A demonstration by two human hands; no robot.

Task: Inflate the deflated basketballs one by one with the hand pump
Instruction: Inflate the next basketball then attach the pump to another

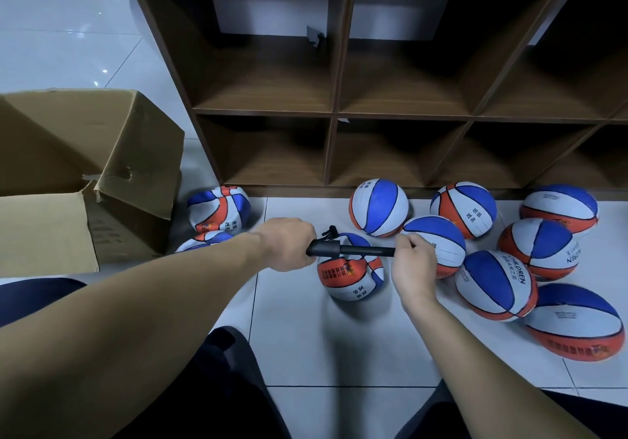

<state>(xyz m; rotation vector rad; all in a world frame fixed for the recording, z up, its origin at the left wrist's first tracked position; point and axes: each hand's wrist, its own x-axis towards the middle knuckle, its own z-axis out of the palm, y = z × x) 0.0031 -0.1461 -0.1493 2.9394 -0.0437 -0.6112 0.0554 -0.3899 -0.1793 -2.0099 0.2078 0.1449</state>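
A black hand pump [353, 250] lies level above the floor between my hands. My left hand [289, 245] grips its handle end. My right hand [413, 268] pinches the pump's far tip, where the needle would be; the tip itself is hidden by my fingers. Right under the pump sits a crumpled, deflated red, white and blue basketball [350, 277]. Two more deflated balls [217, 209] lie at the left by the box. Several round basketballs [379, 207] are gathered at the right.
An open cardboard box [85, 173] stands at the left. A dark wooden cubby shelf [390, 112] with bare compartments runs along the back. White floor tiles [323, 343] spread in front of me, and my dark-trousered knees show at the bottom.
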